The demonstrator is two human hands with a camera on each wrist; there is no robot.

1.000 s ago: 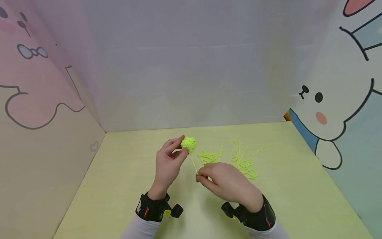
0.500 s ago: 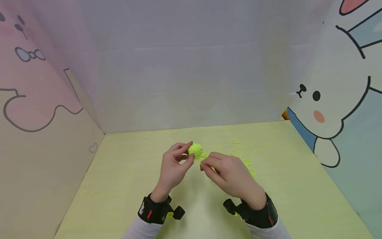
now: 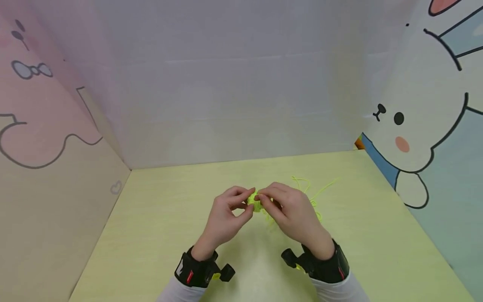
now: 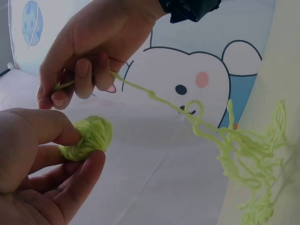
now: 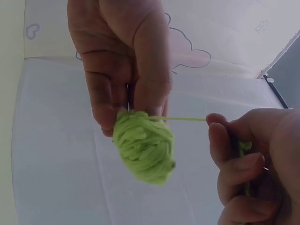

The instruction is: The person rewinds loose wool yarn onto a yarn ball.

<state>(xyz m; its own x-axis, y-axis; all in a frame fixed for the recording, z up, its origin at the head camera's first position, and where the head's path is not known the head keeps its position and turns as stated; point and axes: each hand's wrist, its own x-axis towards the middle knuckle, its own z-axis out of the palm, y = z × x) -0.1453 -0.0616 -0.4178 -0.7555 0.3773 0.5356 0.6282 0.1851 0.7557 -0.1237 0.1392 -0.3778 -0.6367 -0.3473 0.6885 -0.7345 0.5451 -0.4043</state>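
A small neon-yellow ball of yarn [image 5: 145,149] is held by my left hand [image 3: 226,216], thumb and fingers pinching one side of it. My right hand [image 3: 296,212] pinches the yarn strand [image 5: 185,118] that runs from the ball, and the strand looks taut in the right wrist view. Beyond the fingers the strand carries on to loose, tangled yarn [image 4: 248,154], seen in the left wrist view. In the head view the right hand's fingertips partly cover the ball, and the hand hides some of the loose yarn on the table.
Pale yellow tabletop [image 3: 170,201] lies under both hands. A white back wall [image 3: 241,92] and cartoon-printed side panels [image 3: 426,138] enclose the table. Loose yarn ends [image 3: 324,186] spread to the right of the right hand. Each wrist wears a black strap with a camera [image 3: 196,266].
The ball and my left hand have shifted right and slightly lower. My right hand has risen from below the ball to its right side, still pinching the strand.
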